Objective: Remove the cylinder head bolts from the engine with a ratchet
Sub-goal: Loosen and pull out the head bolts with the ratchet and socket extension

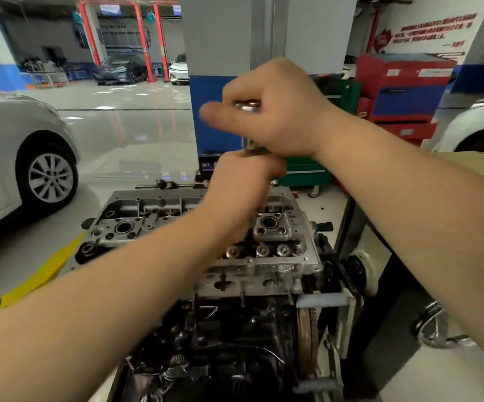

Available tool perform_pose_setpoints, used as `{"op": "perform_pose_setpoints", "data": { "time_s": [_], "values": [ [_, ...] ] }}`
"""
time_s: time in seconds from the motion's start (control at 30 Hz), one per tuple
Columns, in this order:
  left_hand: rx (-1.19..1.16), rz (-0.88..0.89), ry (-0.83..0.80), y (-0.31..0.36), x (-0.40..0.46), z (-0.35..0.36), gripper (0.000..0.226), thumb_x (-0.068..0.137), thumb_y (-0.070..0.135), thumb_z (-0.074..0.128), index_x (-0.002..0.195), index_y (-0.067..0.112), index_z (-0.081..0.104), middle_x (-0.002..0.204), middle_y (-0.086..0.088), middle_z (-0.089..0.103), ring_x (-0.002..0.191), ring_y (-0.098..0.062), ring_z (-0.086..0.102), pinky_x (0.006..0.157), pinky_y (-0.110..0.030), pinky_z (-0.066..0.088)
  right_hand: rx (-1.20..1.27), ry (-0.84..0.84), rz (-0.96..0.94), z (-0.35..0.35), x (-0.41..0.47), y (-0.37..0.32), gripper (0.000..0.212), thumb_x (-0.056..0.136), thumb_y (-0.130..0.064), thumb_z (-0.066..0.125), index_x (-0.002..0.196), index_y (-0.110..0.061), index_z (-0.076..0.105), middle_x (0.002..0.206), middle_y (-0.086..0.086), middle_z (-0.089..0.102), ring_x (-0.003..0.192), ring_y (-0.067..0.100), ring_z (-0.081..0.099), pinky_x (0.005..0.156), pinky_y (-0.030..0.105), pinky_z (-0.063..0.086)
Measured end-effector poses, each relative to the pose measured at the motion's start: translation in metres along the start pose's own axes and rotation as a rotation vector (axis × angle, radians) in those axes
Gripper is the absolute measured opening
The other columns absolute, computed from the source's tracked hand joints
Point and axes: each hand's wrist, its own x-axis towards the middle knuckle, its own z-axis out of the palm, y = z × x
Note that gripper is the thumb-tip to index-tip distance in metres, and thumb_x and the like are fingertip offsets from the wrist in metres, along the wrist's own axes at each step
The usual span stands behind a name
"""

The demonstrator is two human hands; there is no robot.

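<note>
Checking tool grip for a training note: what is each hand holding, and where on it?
Right hand grips the ratchet at its upper end; left hand wraps the shaft lower down.

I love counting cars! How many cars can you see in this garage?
4. A silver car at the near left, a dark car and a white car parked far back, and a white car at the right edge. Others may be hidden.

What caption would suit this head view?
Both hands, right hand above left hand, grip a ratchet over the cylinder head.
</note>
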Motion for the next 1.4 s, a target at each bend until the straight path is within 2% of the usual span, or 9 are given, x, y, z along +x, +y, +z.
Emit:
{"op": "perform_pose_setpoints", "data": {
  "time_s": [0.13,0.3,0.43,0.63,0.83,0.97,1.1,1.17,1.4],
  "values": [
    [-0.091,-0.100,-0.591,0.008,0.013,-0.032,0.039,0.079,0.000,0.055,0.052,0.019,0.035,0.045,0.003,0.026,0.046,-0.017,0.017,0.055,-0.030,0.029,0.071,-0.036,-0.022,0.002,-0.004,0.002,0.051,0.107,-0.050,0.044,0.076,-0.013,0.060,0.067,0.004,0.055,0.070,0.026,0.053,0.072,0.045,0.045],
    [-0.024,0.101,0.050,-0.018,-0.020,0.005,0.020,0.079,0.017,0.071,0.095,0.007,0.067,0.072,-0.001,0.067,0.063,-0.009,0.058,0.061,-0.023,0.048,-0.529,0.113,0.364,0.006,-0.001,-0.019,0.058,0.100,-0.063,0.033,0.065,-0.018,0.035,0.062,-0.001,0.031,0.061,0.028,0.042,0.063,0.040,0.036],
    [-0.107,0.216,0.294,-0.024,-0.020,0.018,0.018,0.068,0.009,0.055,0.063,0.025,0.051,0.050,0.013,0.041,0.051,-0.009,0.031,0.046,-0.023,0.028,-0.510,0.257,0.126,0.018,0.000,-0.029,0.063,0.094,-0.070,0.037,0.055,-0.021,0.036,0.053,-0.005,0.035,0.050,0.024,0.038,0.053,0.033,0.030],
    [-0.115,-0.129,-0.610,0.004,0.019,-0.028,0.044,0.088,0.010,0.055,0.051,0.024,0.036,0.048,0.002,0.018,0.044,-0.018,0.016,0.056,-0.033,0.028,0.265,0.035,0.043,0.011,-0.008,0.014,0.040,0.103,-0.040,0.057,0.088,-0.004,0.068,0.076,0.012,0.062,0.077,0.026,0.057,0.075,0.042,0.045],
    [-0.014,0.092,0.081,-0.019,-0.024,0.006,0.026,0.077,0.030,0.072,0.095,0.013,0.067,0.077,-0.001,0.070,0.063,-0.007,0.060,0.064,-0.027,0.053,-0.557,0.147,0.358,0.008,-0.002,-0.016,0.056,0.097,-0.065,0.034,0.060,-0.022,0.030,0.060,-0.001,0.030,0.060,0.027,0.041,0.059,0.037,0.030],
    [-0.104,0.127,0.318,-0.016,-0.019,0.019,0.024,0.076,-0.003,0.049,0.065,0.018,0.051,0.045,0.009,0.042,0.048,-0.009,0.032,0.046,-0.023,0.029,-0.509,0.238,0.178,0.022,0.000,-0.025,0.066,0.093,-0.076,0.034,0.057,-0.022,0.039,0.056,-0.005,0.037,0.057,0.023,0.044,0.058,0.032,0.031],
    [-0.098,-0.088,-0.384,0.002,0.010,-0.016,0.033,0.079,0.007,0.057,0.056,0.020,0.037,0.046,0.005,0.024,0.043,-0.017,0.020,0.052,-0.030,0.025,0.431,0.038,0.087,0.010,-0.008,0.009,0.043,0.103,-0.034,0.060,0.078,0.000,0.068,0.076,0.023,0.062,0.072,0.024,0.052,0.076,0.033,0.042],
    [-0.119,-0.099,-0.630,0.003,0.011,-0.034,0.042,0.085,0.009,0.056,0.057,0.020,0.027,0.048,0.002,0.018,0.044,-0.018,0.016,0.057,-0.035,0.025,0.347,0.070,0.025,0.015,-0.009,0.003,0.039,0.099,-0.030,0.059,0.072,-0.003,0.064,0.071,0.019,0.058,0.068,0.025,0.049,0.068,0.035,0.039],
    [-0.094,0.082,0.134,-0.028,-0.027,0.013,0.018,0.079,0.024,0.067,0.093,0.013,0.066,0.075,0.000,0.065,0.065,-0.007,0.057,0.060,-0.021,0.047,-0.578,0.186,0.392,0.014,0.000,-0.024,0.058,0.096,-0.065,0.033,0.061,-0.019,0.032,0.062,0.001,0.032,0.063,0.026,0.043,0.060,0.036,0.029]
  ]
}}
